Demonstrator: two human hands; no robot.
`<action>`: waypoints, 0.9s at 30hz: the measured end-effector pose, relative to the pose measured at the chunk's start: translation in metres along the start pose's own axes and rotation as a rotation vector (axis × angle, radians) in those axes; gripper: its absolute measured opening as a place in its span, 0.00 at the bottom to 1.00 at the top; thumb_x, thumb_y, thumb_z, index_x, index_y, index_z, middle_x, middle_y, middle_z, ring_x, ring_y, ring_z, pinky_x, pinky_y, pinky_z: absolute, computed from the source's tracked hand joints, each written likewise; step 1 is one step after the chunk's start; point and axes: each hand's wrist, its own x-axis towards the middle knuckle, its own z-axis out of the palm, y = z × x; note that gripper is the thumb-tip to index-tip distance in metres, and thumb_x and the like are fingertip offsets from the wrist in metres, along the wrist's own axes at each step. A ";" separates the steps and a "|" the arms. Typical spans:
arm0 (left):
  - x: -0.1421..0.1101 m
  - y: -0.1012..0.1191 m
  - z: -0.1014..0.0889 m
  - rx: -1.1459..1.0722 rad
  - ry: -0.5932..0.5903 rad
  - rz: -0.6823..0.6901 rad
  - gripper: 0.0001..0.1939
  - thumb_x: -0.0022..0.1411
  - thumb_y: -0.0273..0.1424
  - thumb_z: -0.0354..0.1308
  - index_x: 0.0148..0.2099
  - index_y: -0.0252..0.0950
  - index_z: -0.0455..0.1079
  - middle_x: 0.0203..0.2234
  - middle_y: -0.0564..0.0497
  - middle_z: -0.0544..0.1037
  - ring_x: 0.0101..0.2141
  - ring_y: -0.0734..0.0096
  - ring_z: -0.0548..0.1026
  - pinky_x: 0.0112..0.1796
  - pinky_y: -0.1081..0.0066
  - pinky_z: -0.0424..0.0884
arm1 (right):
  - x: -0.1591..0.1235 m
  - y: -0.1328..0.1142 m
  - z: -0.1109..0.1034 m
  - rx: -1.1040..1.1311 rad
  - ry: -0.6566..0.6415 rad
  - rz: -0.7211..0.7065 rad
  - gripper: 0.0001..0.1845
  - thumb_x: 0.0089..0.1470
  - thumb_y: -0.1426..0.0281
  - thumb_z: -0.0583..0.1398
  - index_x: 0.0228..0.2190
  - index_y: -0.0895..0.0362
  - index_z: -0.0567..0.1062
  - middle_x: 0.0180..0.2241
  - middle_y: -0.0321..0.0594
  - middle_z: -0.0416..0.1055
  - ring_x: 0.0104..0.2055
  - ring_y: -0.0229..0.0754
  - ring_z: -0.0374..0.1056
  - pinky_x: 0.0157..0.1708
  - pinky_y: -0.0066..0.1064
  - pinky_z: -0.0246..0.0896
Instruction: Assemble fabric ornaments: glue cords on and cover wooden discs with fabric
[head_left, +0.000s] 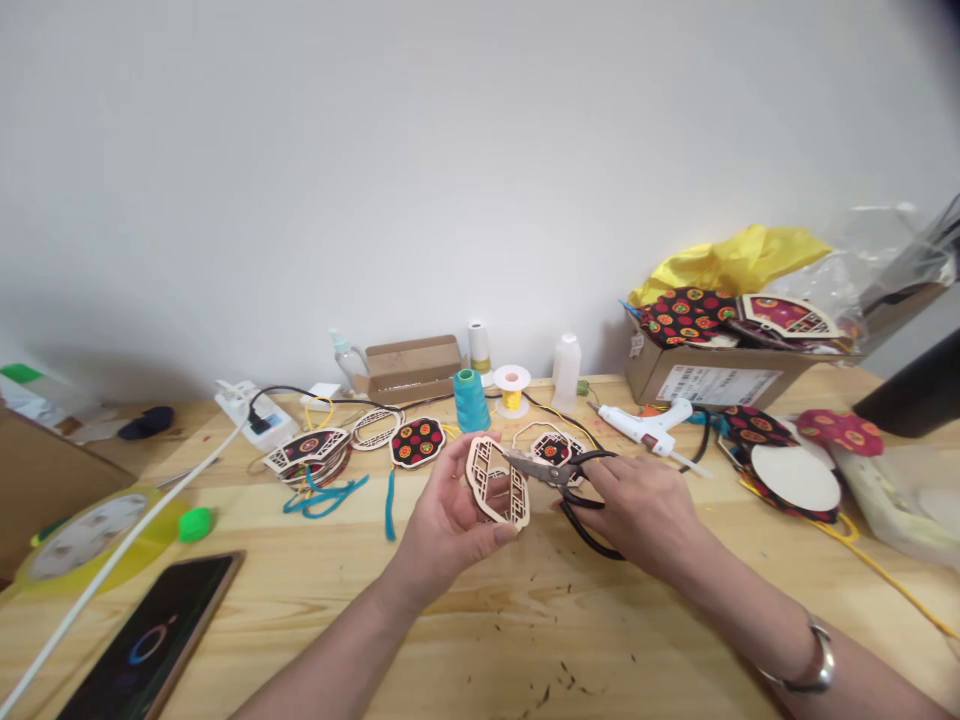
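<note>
My left hand [448,520] is closed on a laser-cut wooden frame [498,481], held upright above the wooden table [480,620]. My right hand [637,505] grips black-handled scissors [570,478], whose blades point left and touch the frame's right edge. Behind the scissors lies another wooden frame backed with black patterned fabric [555,446]. A teal thread spool [469,400] stands just beyond my hands.
A phone [150,640] lies at the front left beside a white cable [112,570]. A white glue gun [649,425], a cardboard box [712,375] of fabric pieces, a power strip [255,412], several patterned wooden pieces [311,450] and teal cords [326,497] crowd the back.
</note>
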 end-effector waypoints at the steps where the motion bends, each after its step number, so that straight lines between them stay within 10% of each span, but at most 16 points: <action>1: 0.000 0.000 0.000 -0.005 0.005 0.003 0.34 0.47 0.26 0.70 0.54 0.46 0.60 0.46 0.48 0.71 0.44 0.61 0.75 0.41 0.65 0.73 | 0.000 0.000 0.000 -0.002 0.000 0.000 0.18 0.54 0.59 0.59 0.22 0.59 0.72 0.20 0.40 0.73 0.22 0.40 0.68 0.23 0.31 0.46; 20: -0.002 0.001 0.001 -0.090 0.048 0.004 0.41 0.43 0.29 0.72 0.57 0.49 0.58 0.61 0.45 0.59 0.50 0.51 0.72 0.43 0.60 0.73 | 0.002 0.002 -0.004 0.284 -0.193 0.144 0.25 0.55 0.51 0.54 0.19 0.57 0.71 0.15 0.37 0.68 0.16 0.34 0.59 0.19 0.28 0.38; 27: -0.003 0.003 0.001 -0.071 0.010 -0.004 0.36 0.44 0.30 0.71 0.54 0.49 0.61 0.60 0.47 0.60 0.51 0.49 0.71 0.42 0.59 0.73 | 0.008 0.002 -0.008 0.620 -0.395 0.427 0.27 0.49 0.46 0.57 0.16 0.56 0.69 0.13 0.32 0.60 0.17 0.33 0.50 0.18 0.26 0.42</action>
